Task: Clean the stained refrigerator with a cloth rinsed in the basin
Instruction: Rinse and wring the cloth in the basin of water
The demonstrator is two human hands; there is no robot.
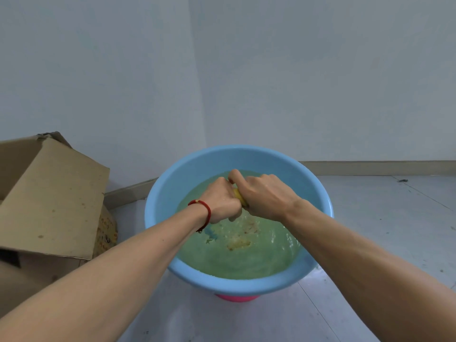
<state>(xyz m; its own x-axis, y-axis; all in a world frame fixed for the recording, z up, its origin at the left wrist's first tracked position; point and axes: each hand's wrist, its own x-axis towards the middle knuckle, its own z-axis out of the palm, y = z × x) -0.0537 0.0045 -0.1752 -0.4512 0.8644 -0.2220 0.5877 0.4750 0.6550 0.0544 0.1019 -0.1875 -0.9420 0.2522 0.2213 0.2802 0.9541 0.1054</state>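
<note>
— Where is the cloth?

— The yellow cloth (238, 196) is squeezed between both fists above the water, and only a small strip of it shows between them. The left hand (220, 200) has its fingers curled tight round one end; the right hand (264, 196) has its fingers clamped round the other, and the knuckles of the two hands touch.

— And below the fingers?

— The blue basin (318, 193), holding greenish, cloudy water (246, 257). Water falls from the fists and breaks the surface just beneath them. A pink base (237, 297) shows under the basin's near rim.

— Anything else nearby?

— A red string bracelet (205, 211) sits on the left wrist. Left of the left fingers, well apart from the basin, stands an open cardboard box (54, 198), its flap tilted up. Beyond the fingers rises a pale wall (246, 70) with a skirting board (370, 167) on the grey floor (382, 218).
</note>
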